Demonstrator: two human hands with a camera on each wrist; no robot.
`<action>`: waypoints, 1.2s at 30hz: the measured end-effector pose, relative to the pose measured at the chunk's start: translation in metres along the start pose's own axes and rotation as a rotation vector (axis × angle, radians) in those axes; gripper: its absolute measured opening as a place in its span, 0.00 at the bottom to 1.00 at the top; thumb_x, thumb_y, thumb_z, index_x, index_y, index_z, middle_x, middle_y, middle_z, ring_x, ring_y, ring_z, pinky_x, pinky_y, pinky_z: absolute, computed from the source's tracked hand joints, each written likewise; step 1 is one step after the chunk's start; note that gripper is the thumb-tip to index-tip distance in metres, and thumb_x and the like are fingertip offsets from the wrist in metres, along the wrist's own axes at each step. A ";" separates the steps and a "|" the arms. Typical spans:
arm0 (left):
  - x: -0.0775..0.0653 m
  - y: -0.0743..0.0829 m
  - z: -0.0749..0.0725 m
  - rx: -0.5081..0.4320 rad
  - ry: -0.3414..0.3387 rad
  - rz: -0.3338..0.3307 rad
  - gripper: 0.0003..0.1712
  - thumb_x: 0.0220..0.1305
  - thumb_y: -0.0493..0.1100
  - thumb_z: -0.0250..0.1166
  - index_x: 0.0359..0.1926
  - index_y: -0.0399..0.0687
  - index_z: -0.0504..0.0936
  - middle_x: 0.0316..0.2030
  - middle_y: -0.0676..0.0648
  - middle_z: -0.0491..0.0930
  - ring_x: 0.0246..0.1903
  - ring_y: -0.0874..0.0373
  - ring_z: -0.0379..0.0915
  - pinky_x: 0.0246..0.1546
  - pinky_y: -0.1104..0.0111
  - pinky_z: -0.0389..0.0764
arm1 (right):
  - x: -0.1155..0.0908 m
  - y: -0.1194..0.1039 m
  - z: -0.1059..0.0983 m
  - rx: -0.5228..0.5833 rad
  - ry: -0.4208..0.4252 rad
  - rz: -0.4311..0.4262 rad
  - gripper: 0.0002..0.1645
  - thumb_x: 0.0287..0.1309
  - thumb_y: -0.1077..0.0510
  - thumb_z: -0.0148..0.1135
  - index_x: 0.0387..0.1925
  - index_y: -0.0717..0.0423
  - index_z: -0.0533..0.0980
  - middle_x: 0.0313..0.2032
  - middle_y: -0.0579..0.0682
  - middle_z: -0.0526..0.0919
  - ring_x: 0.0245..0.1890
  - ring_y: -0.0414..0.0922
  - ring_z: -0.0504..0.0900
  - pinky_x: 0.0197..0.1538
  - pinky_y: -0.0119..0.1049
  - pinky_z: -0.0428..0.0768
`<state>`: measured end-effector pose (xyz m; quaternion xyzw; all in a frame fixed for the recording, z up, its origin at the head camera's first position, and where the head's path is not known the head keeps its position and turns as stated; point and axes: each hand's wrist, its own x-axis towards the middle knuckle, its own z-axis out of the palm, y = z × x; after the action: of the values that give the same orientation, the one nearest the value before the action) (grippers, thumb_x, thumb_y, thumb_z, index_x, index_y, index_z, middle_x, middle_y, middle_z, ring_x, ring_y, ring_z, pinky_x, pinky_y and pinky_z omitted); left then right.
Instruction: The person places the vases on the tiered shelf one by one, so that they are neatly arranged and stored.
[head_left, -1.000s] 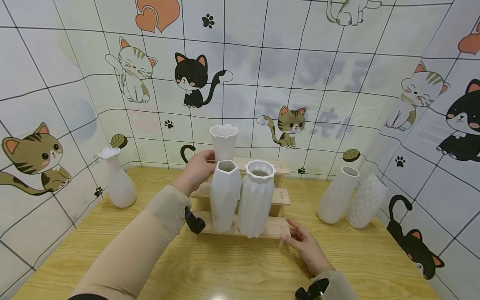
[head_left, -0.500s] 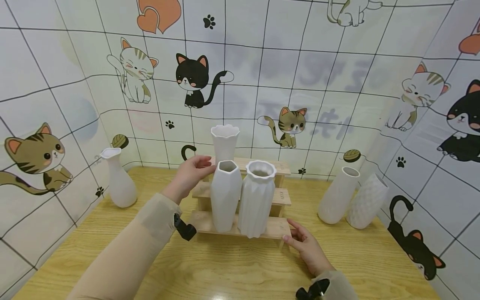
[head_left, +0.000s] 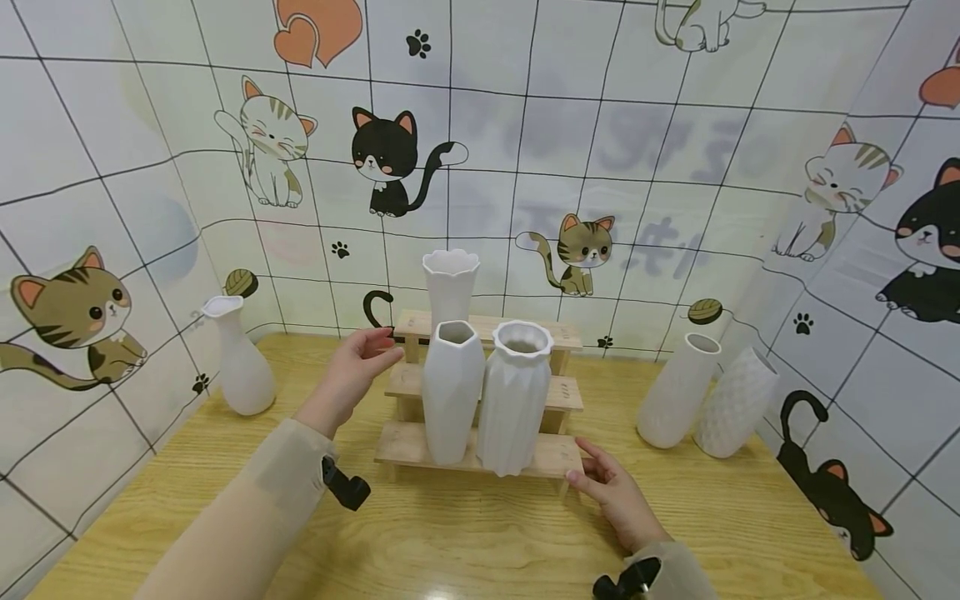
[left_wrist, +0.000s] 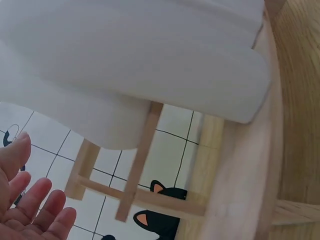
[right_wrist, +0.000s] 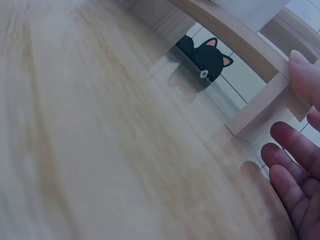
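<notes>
A three-tier wooden display stand (head_left: pixel 551 454) stands mid-table. Two white vases stand side by side on its lowest tier: a faceted one (head_left: pixel 452 400) with an angular mouth and a ribbed one (head_left: pixel 514 408) with a wavy rim. Behind them, a flared vase (head_left: pixel 450 287) with a scalloped rim rises at the top tier's left; its base is hidden. My left hand (head_left: pixel 351 375) hovers left of the stand, fingers loosely extended, apart from the vases. At the lowest tier's right end, my right hand (head_left: pixel 615 500) holds the corner between thumb and index finger; its other fingers hang loose.
A white narrow-necked vase (head_left: pixel 243 362) stands on the table's left side. Two more white vases, one smooth-looking (head_left: pixel 675 396) and one with a diamond texture (head_left: pixel 735 408), stand at the right. A cat-printed tiled backdrop (head_left: pixel 487 192) closes off the wooden table's back and sides.
My left hand has let go of the flared vase and drawn back to the left and slightly down. That vase stays on the stand. My right hand has kept its place.
</notes>
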<state>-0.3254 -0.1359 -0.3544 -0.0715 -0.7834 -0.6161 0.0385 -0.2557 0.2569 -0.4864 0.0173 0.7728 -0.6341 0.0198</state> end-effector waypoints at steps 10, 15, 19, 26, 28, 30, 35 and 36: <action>-0.026 -0.044 -0.010 0.003 0.037 -0.057 0.36 0.64 0.52 0.65 0.69 0.46 0.64 0.63 0.41 0.68 0.61 0.47 0.65 0.61 0.49 0.65 | 0.000 -0.001 0.000 -0.007 -0.002 0.002 0.41 0.58 0.53 0.67 0.70 0.50 0.62 0.49 0.56 0.78 0.48 0.47 0.74 0.52 0.40 0.68; -0.042 -0.067 -0.007 0.012 0.033 -0.119 0.38 0.63 0.54 0.66 0.69 0.48 0.64 0.64 0.41 0.66 0.61 0.47 0.64 0.61 0.50 0.66 | 0.001 0.000 0.000 -0.008 0.001 0.004 0.41 0.58 0.53 0.68 0.70 0.50 0.62 0.49 0.55 0.78 0.49 0.47 0.74 0.52 0.40 0.68; -0.050 -0.083 -0.002 0.010 0.020 -0.162 0.39 0.62 0.54 0.67 0.69 0.48 0.64 0.65 0.42 0.65 0.60 0.47 0.65 0.59 0.51 0.68 | 0.001 0.000 -0.001 -0.004 0.002 0.007 0.41 0.57 0.53 0.68 0.70 0.50 0.62 0.49 0.55 0.78 0.49 0.47 0.74 0.52 0.40 0.68; -0.061 -0.100 0.007 0.027 0.014 -0.186 0.37 0.63 0.53 0.66 0.68 0.45 0.65 0.64 0.41 0.68 0.60 0.47 0.66 0.57 0.52 0.70 | -0.001 -0.002 -0.001 -0.016 0.003 0.013 0.42 0.58 0.52 0.68 0.71 0.50 0.61 0.50 0.55 0.78 0.49 0.47 0.74 0.52 0.39 0.68; -0.064 -0.103 0.010 0.018 0.012 -0.183 0.37 0.62 0.53 0.66 0.68 0.44 0.65 0.63 0.41 0.68 0.59 0.47 0.67 0.56 0.54 0.72 | -0.001 -0.001 -0.001 -0.019 0.002 0.012 0.42 0.58 0.52 0.67 0.71 0.50 0.61 0.50 0.55 0.78 0.49 0.47 0.74 0.52 0.39 0.68; -0.066 -0.106 0.012 -0.007 0.015 -0.175 0.37 0.62 0.51 0.67 0.68 0.43 0.65 0.62 0.41 0.69 0.59 0.47 0.68 0.55 0.55 0.73 | -0.001 -0.001 -0.001 -0.021 0.001 0.008 0.42 0.58 0.52 0.67 0.71 0.51 0.61 0.50 0.55 0.78 0.49 0.47 0.74 0.52 0.40 0.69; -0.068 -0.111 0.016 -0.093 -0.004 -0.174 0.40 0.61 0.49 0.68 0.69 0.42 0.61 0.63 0.40 0.66 0.61 0.45 0.65 0.55 0.57 0.74 | 0.000 0.000 -0.001 -0.014 0.004 0.010 0.41 0.58 0.53 0.68 0.70 0.50 0.62 0.49 0.55 0.78 0.49 0.46 0.74 0.53 0.39 0.68; -0.069 -0.112 0.017 -0.107 -0.013 -0.171 0.41 0.61 0.49 0.68 0.70 0.42 0.59 0.63 0.39 0.65 0.61 0.44 0.64 0.55 0.57 0.73 | 0.000 0.000 -0.001 -0.010 0.003 0.011 0.41 0.58 0.53 0.68 0.70 0.50 0.62 0.49 0.55 0.78 0.49 0.46 0.74 0.53 0.39 0.68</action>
<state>-0.2750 -0.1502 -0.4765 -0.0104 -0.7530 -0.6575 -0.0231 -0.2555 0.2576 -0.4859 0.0223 0.7758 -0.6302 0.0223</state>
